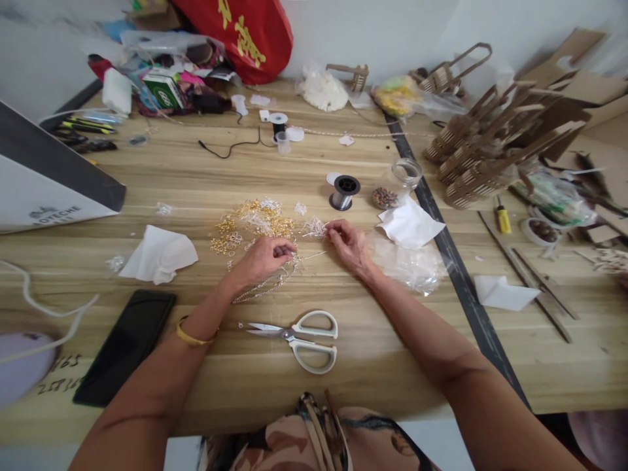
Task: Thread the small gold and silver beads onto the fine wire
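My left hand [267,257] rests over the table with its fingers curled together. What its fingertips hold is too small to make out. Beneath and beside it lies a thin silver chain [265,288]. My right hand [349,245] has its thumb and fingertips pinched at the edge of a small pile of thin silver pins [314,227]; whether a pin is between them cannot be told. Just beyond the left hand spreads a heap of gold and silver jewelry findings [260,218]. White-handled scissors [294,337] lie nearer my body, blades pointing left.
A wire spool [344,193] and a glass jar of beads [398,180] stand beyond the right hand. White paper [411,224] and clear plastic bags [409,263] lie at right. Left are a folded tissue [159,254] and a black phone [125,347]. Small woven baskets [471,154] crowd the far right.
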`<action>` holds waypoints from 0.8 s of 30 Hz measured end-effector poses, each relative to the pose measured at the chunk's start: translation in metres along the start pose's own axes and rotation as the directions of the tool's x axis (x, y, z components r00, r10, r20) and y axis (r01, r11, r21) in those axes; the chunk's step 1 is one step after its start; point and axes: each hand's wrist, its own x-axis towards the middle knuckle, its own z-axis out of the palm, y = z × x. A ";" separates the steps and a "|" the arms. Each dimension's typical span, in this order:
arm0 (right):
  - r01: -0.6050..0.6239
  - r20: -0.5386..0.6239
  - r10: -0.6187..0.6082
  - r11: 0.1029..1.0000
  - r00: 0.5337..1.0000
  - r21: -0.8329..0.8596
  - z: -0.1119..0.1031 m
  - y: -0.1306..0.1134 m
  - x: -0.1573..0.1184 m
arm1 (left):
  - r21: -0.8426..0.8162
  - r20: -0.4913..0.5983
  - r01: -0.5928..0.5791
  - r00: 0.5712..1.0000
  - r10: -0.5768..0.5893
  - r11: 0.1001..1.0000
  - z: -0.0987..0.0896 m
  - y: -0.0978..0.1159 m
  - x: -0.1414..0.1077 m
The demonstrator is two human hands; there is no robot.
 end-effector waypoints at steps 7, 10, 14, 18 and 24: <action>0.094 0.077 -0.097 0.995 0.992 0.031 0.007 -0.023 -0.004 | -0.213 -0.044 -0.001 0.999 -0.009 0.977 0.002 0.005 -0.001; 0.118 0.166 -0.122 0.992 0.979 0.035 0.011 -0.034 -0.007 | -0.311 -0.052 0.009 0.998 -0.027 0.950 0.003 0.009 0.000; 0.106 0.291 -0.119 0.993 0.949 0.061 0.018 -0.040 -0.011 | -0.417 -0.033 0.044 0.997 -0.064 0.908 0.006 0.011 0.000; 0.061 0.370 -0.086 0.995 0.925 0.079 0.023 -0.036 -0.013 | -0.499 -0.039 0.051 0.996 -0.082 0.865 0.010 0.011 0.001; 0.032 0.376 -0.057 0.997 0.925 0.072 0.027 -0.030 -0.012 | -0.539 -0.032 0.038 0.997 -0.065 0.841 0.012 0.008 0.002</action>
